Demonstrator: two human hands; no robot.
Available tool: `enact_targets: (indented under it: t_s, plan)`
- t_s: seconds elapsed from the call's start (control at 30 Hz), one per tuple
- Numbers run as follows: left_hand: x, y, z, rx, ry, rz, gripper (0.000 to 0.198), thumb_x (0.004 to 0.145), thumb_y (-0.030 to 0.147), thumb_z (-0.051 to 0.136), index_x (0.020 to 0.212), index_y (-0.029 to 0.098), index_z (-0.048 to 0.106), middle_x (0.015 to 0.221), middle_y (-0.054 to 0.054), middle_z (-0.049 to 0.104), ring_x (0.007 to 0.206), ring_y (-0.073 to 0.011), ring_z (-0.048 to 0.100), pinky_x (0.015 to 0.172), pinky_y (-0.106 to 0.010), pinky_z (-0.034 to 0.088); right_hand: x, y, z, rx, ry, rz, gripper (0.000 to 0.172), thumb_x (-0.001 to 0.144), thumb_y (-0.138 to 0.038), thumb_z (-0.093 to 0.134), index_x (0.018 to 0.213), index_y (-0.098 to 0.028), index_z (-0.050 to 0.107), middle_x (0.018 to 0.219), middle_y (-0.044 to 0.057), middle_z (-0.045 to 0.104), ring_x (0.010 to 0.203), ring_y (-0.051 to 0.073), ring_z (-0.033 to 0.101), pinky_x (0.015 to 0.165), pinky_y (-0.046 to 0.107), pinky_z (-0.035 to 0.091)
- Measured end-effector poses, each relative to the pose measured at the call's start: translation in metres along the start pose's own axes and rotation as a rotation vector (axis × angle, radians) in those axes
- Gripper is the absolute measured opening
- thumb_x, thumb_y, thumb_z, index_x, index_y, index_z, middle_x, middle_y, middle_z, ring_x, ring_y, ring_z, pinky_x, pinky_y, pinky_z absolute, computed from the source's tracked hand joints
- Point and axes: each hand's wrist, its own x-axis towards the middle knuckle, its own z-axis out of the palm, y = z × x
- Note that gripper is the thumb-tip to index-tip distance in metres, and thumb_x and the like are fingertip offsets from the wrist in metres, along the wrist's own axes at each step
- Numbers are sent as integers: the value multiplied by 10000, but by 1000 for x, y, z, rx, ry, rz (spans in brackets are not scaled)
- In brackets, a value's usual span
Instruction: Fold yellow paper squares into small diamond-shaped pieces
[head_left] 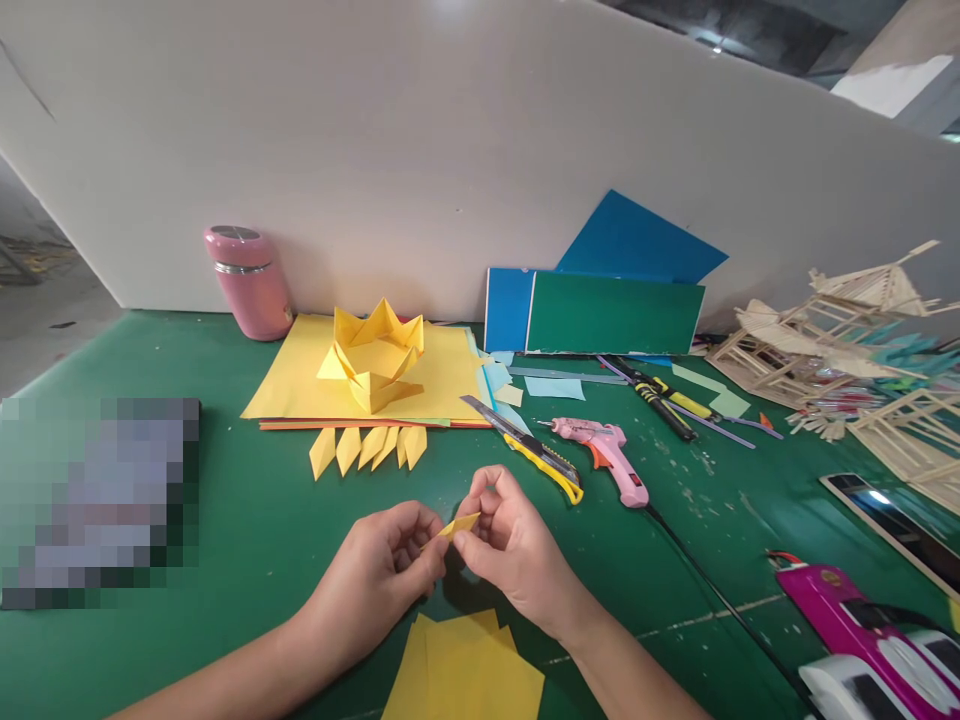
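Between my two hands is a small folded yellow paper piece (460, 524), held above the green table. The thumb and fingers of my left hand (390, 555) pinch its left end. My right hand (517, 550) pinches the right end, its index finger curled above. Just below lie loose yellow paper sheets (465, 670). Beyond my hands, several folded yellow diamond shapes (349, 450) lie in a row along the edge of a yellow paper stack (300, 370). A folded yellow paper crown-like ring (373, 390) stands on that stack.
A yellow utility knife (544, 465) and a pink glue gun (604, 450), its cord trailing right, lie beyond my right hand. A pink thermos (251, 285) stands at the back left. Wooden stick models (810, 330), a phone (892, 520) and a magenta power strip (840, 620) occupy the right.
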Motion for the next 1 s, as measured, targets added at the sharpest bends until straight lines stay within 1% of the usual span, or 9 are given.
enact_targets:
  t_s: [0.1,0.2,0.37,0.5,0.57,0.67,0.8,1.0]
  plan:
    - [-1,-1,0,5,13,5,237,765,420,523,688,195,521,516,43,499,467,-111,456,458,-212,357,0,1,0,15,2,-1,346,680,-192,674,803,-230,353,669,-101,409,539,55,362,519,182,303]
    - [0,-1,0,-29,21,-11,248,751,434,538,680,198,505,508,54,472,460,-108,445,448,-208,346,0,1,-2,31,-17,8,358,700,-236,702,856,-233,380,676,-97,457,551,60,415,539,191,330]
    - [2,1,-1,-99,44,-40,280,744,469,555,692,202,490,517,64,460,448,-102,458,422,-195,343,1,-2,-4,37,-6,30,436,740,-300,718,1033,-230,403,732,-65,589,655,91,549,671,239,420]
    - [2,0,-2,-134,56,-50,300,735,485,568,687,202,478,510,69,458,435,-96,463,419,-190,345,0,-3,-5,102,-19,31,486,737,-312,726,1091,-227,405,796,-45,615,734,104,588,769,275,442]
    - [2,0,-1,-128,53,-51,297,736,482,567,687,201,481,503,69,458,436,-96,461,424,-192,349,0,-1,-5,122,-31,15,501,710,-292,740,1083,-229,411,801,-46,604,730,105,582,751,272,440]
    - [2,0,-1,-108,45,-46,286,727,472,566,678,203,481,494,67,457,435,-96,446,428,-197,343,1,2,-4,102,-32,1,505,677,-249,743,1064,-235,418,782,-57,574,668,94,547,664,246,416]
    - [1,3,0,-81,34,-53,274,710,462,560,663,206,473,485,64,452,438,-99,434,433,-203,332,1,3,-3,52,-8,11,445,673,-215,711,998,-241,407,687,-92,487,566,74,464,566,216,355]
    - [-1,4,1,-63,13,-45,276,723,471,549,671,208,485,488,54,473,436,-107,441,424,-207,331,-1,0,-3,27,-12,9,351,668,-191,655,889,-242,388,672,-94,408,530,64,374,518,197,306]
